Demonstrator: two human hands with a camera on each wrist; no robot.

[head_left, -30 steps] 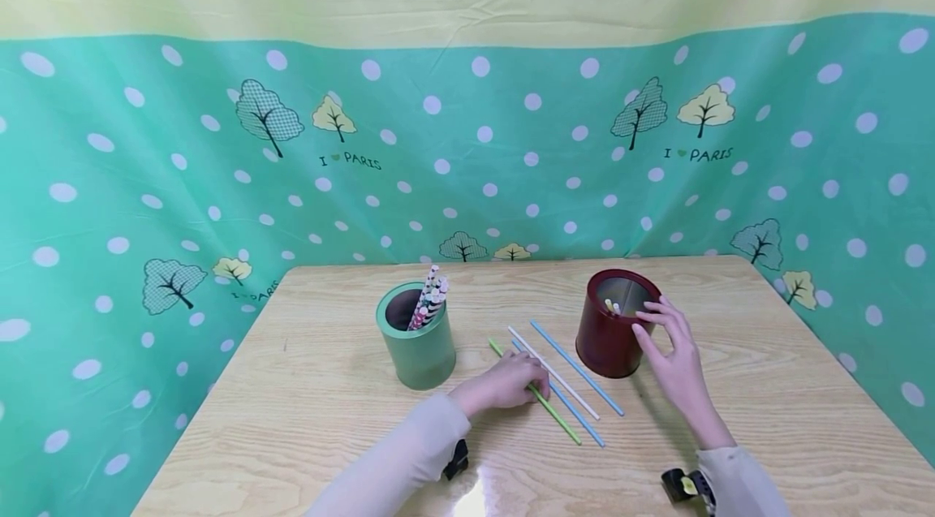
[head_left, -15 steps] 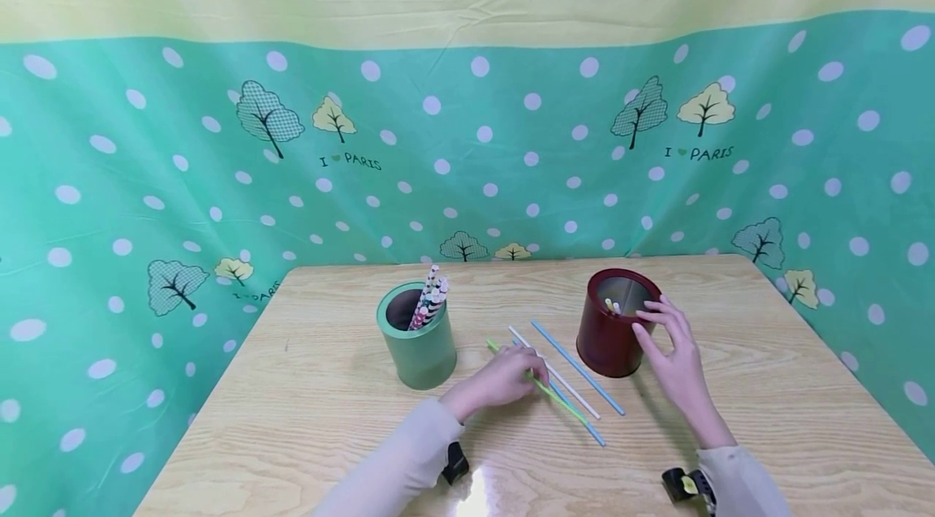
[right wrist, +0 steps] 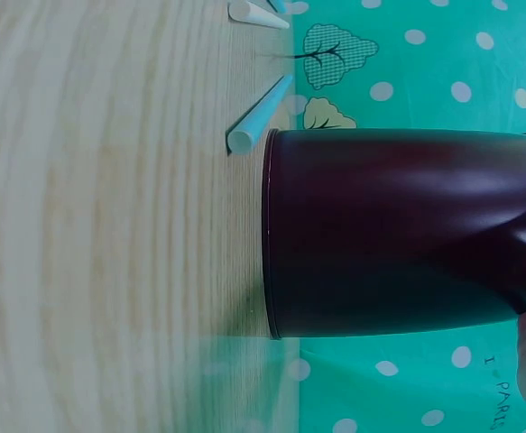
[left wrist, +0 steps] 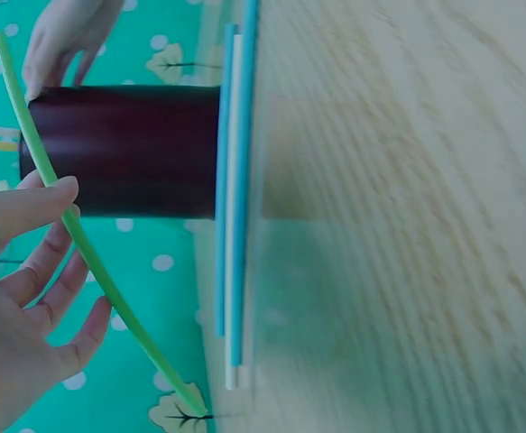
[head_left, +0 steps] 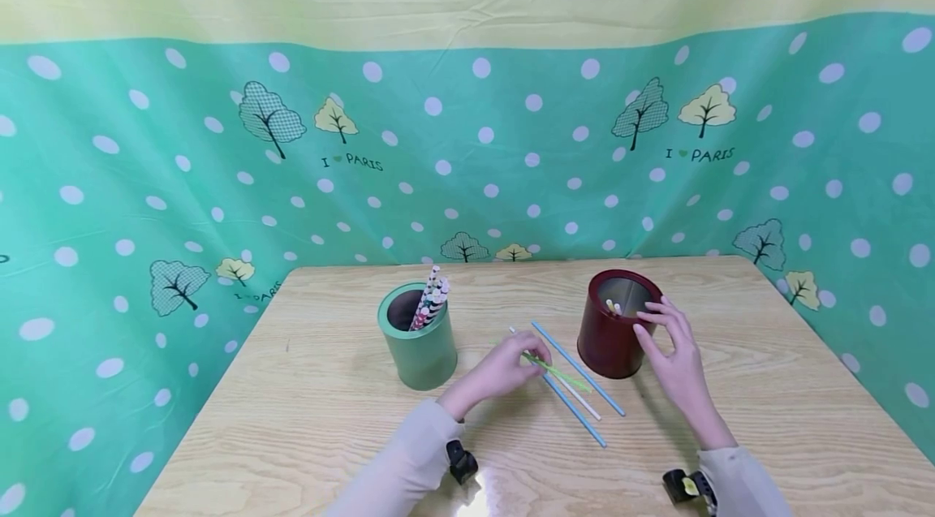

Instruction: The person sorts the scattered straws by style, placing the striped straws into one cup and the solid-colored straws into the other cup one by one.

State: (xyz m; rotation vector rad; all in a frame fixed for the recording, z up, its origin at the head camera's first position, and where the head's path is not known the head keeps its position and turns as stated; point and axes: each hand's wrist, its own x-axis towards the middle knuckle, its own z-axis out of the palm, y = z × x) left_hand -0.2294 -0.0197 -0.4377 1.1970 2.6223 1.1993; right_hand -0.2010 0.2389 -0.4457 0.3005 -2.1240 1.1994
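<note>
At the centre of the head view, the person's left hand pinched a green straw between thumb and fingertips, its grip clamped on the straw near one end, with the free end pointing toward the right of the frame just above the counter. In the left wrist view the same green straw ran in a slight curve from the top left corner down to the bottom centre, crossing the thumb and clear of the wood. Under and just beside it on the counter lay three more straws side by side: a white straw between two blue ones, the nearer blue straw below it in the frame and the farther blue straw above it, ending close to the dark red cup.

The right hand, at right of centre, touched the red cup's side and rim with relaxed, nearly straight fingers, its grip apart and holding nothing. A couple of straw tips showed inside that cup.

Left of centre stood a green cup with a bunch of patterned straws leaning inside it. Behind the counter hung a teal polka-dot cloth printed with trees.
</note>
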